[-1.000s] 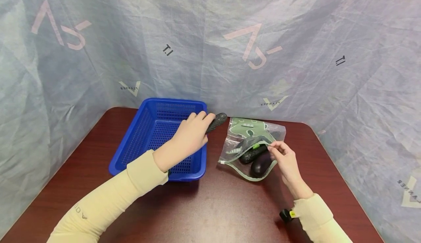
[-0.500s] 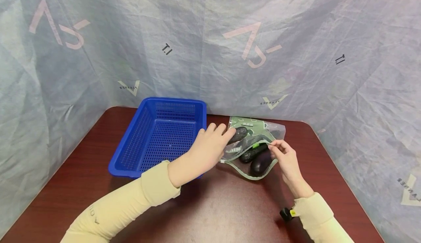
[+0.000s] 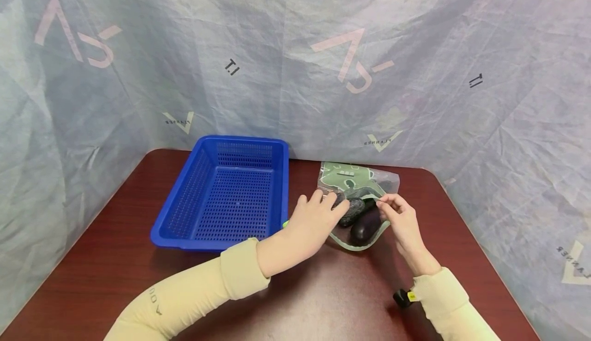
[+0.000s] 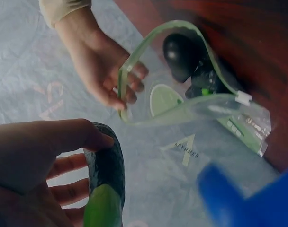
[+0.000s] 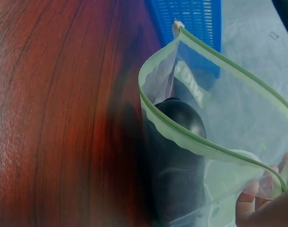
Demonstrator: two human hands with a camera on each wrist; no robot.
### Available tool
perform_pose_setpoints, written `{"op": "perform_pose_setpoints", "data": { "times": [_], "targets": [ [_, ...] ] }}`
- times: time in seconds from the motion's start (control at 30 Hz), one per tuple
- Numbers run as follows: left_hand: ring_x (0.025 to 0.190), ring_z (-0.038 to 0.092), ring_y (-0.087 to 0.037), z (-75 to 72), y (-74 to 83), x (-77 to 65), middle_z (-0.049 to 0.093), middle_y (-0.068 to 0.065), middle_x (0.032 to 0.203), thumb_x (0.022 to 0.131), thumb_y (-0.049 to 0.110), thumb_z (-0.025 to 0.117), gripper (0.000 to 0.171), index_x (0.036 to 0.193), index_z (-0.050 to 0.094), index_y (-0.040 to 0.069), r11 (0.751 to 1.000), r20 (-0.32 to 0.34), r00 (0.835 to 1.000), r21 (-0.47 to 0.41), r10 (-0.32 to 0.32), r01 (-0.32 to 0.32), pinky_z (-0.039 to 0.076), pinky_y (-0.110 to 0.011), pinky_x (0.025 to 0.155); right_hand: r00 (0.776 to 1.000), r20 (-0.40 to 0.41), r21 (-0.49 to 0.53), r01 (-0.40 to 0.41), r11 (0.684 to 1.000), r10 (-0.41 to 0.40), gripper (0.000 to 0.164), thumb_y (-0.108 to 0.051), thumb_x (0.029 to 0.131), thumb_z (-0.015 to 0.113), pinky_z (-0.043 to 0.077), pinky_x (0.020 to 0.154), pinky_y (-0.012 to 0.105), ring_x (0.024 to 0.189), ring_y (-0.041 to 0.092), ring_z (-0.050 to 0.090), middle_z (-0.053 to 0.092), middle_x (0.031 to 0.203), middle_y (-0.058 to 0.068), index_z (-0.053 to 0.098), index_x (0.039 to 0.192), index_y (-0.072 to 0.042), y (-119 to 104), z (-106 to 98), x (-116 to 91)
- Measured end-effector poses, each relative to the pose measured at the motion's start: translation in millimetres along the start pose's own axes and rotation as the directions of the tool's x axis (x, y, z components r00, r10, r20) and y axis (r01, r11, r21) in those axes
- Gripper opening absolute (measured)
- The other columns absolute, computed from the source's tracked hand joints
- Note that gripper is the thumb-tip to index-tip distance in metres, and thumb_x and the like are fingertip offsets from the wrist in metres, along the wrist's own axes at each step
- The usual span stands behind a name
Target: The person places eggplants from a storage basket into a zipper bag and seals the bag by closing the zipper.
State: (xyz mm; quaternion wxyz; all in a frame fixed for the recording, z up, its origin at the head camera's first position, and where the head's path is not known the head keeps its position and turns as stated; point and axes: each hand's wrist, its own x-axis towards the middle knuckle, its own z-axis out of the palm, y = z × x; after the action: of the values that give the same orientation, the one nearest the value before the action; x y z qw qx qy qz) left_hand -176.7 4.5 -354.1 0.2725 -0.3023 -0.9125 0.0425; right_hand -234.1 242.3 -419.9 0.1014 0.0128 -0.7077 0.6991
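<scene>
My left hand (image 3: 309, 224) grips a dark, bumpy cucumber (image 4: 106, 161) with a bright green end, thumb on one side and fingers on the other. In the head view the cucumber's dark tip shows past my fingers, over the mouth of a clear zip bag (image 3: 347, 173) with green print. My right hand (image 3: 404, 228) pinches the bag's rim on the right and keeps the mouth spread. Inside the bag lies a glossy dark eggplant (image 3: 366, 229). Beside the eggplant, the left wrist view shows another dark, bumpy vegetable (image 4: 208, 80) with a green spot; the held cucumber mostly covers it in the head view.
A blue perforated basket (image 3: 159, 233) stands to the left of the bag on the reddish-brown table (image 3: 314, 300). Grey printed cloth (image 3: 258, 100) hangs behind the table and along its sides. The white zip slider (image 4: 243, 98) sits at one corner of the bag.
My left hand has carried the cucumber rightward from above the basket's right edge to the bag's mouth. My right hand has stayed at the bag's rim.
</scene>
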Motion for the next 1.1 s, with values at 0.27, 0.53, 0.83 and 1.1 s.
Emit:
{"op": "perform_pose_setpoints", "data": {
  "times": [0.27,0.53,0.83,1.1],
  "targets": [
    [0.097,0.052,-0.021,15.0,10.9,0.5,0.055,0.0,0.106,0.084,0.014,0.065,0.038,0.119,0.053,0.024,0.999,0.027,0.999,-0.027,0.027,-0.027,0.039,-0.033,0.06,1.0,-0.013,-0.022,0.0,1.0,-0.001,0.012,-0.007,0.087,0.064,0.046,0.06,0.02,0.065,0.007,0.052,0.055,0.069,-0.004,0.056,0.093,0.002,-1,0,1],
    [0.094,0.053,-0.02,31.7,28.5,1.7,0.056,0.001,0.106,0.087,0.022,0.064,0.033,0.118,0.052,0.025,0.998,0.076,0.996,-0.033,0.049,-0.046,0.044,-0.034,0.063,1.0,-0.017,-0.034,-0.001,0.999,0.001,0.004,-0.005,0.088,0.062,0.046,0.061,0.021,0.065,0.007,0.053,0.056,0.07,-0.005,0.059,0.09,-0.004,-1,0,1],
    [0.092,0.052,-0.019,44.1,46.5,4.1,0.055,0.001,0.102,0.087,0.021,0.063,0.029,0.114,0.053,0.026,0.997,0.154,0.987,-0.07,0.034,-0.023,0.043,-0.033,0.064,1.0,-0.012,-0.037,0.003,0.999,-0.003,0.013,-0.006,0.088,0.063,0.046,0.062,0.021,0.066,0.007,0.053,0.056,0.069,-0.007,0.056,0.094,0.002,-4,1,-1],
    [0.093,0.052,-0.019,56.6,60.1,4.3,0.054,0.001,0.101,0.088,0.023,0.063,0.026,0.113,0.053,0.025,0.998,0.177,0.984,-0.061,0.004,0.007,0.042,-0.032,0.065,1.0,-0.003,-0.017,0.002,1.0,-0.003,0.016,-0.009,0.088,0.064,0.046,0.062,0.02,0.065,0.007,0.052,0.055,0.07,-0.007,0.056,0.095,0.002,-6,2,-1]
  ]
}}
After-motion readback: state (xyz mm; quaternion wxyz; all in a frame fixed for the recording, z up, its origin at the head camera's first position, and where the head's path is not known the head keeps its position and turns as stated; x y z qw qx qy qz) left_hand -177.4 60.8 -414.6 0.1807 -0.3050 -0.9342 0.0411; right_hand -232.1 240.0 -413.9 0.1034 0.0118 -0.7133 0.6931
